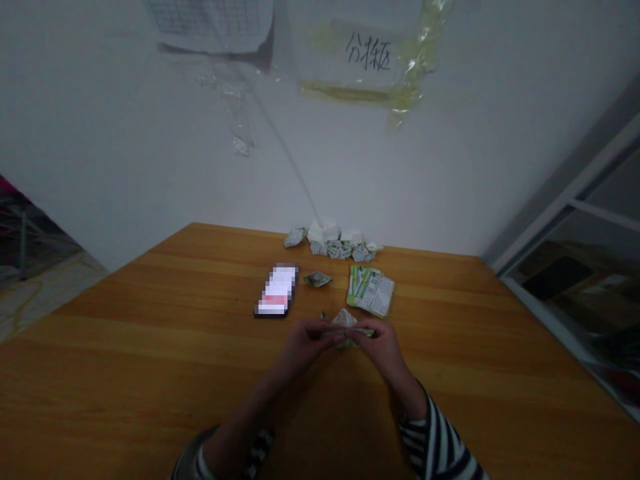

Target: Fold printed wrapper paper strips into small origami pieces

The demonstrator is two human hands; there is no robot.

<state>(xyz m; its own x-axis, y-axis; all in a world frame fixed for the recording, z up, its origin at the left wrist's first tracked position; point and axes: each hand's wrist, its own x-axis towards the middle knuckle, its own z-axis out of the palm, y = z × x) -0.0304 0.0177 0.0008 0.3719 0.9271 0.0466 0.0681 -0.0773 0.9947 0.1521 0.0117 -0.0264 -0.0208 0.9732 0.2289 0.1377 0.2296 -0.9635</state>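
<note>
Both my hands meet over the middle of the wooden table (125, 360). My left hand (306, 341) and my right hand (379, 345) pinch a small printed green-and-white paper (345, 321) between their fingertips; it is partly folded and partly hidden by the fingers. Just beyond lies a stack of flat printed paper sheets (371, 291). A single folded paper piece (317, 279) rests to the left of that stack. A phone (277, 291) lies face up next to it.
A pile of several folded paper pieces (333, 243) sits at the table's far edge against the white wall. Taped papers and plastic hang on the wall (370, 57). A metal-framed shelf (575, 200) stands at the right.
</note>
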